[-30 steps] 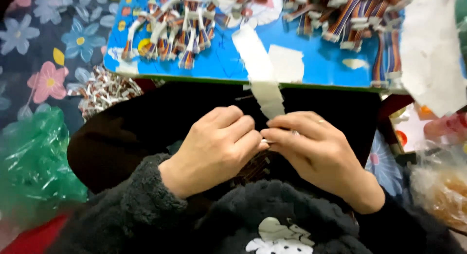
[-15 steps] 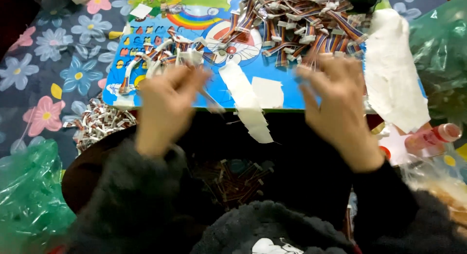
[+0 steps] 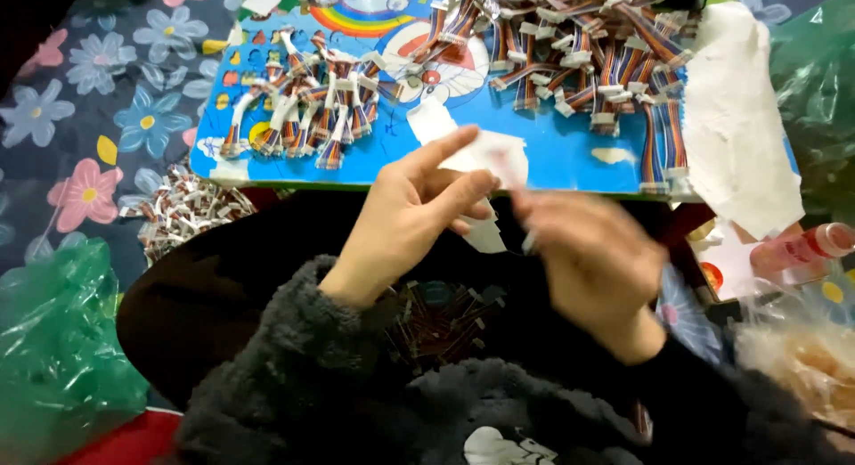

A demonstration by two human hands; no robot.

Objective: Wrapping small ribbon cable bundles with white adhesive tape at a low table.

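Note:
My left hand (image 3: 414,211) is raised over my lap at the near edge of a blue cartoon board (image 3: 570,153). Its index finger is stretched out and its thumb is apart, and I see nothing in it. My right hand (image 3: 592,265) is blurred by motion just right of it, fingertips turned toward the left hand; what it holds cannot be made out. A white paper strip (image 3: 494,153) lies on the board behind the fingers. A heap of thin dark wires (image 3: 445,318) rests on the black cloth in my lap.
Bundles of striped ribbon cables (image 3: 303,113) lie on the board's left, with a bigger pile (image 3: 579,46) at top right. A white sheet (image 3: 735,126) covers the right end. Nearby are a green plastic bag (image 3: 53,349), loose cables (image 3: 183,211) and a red bottle (image 3: 806,247).
From together over my lap, my hands went up and apart over the board. Now they have dropped back toward each other at its near edge.

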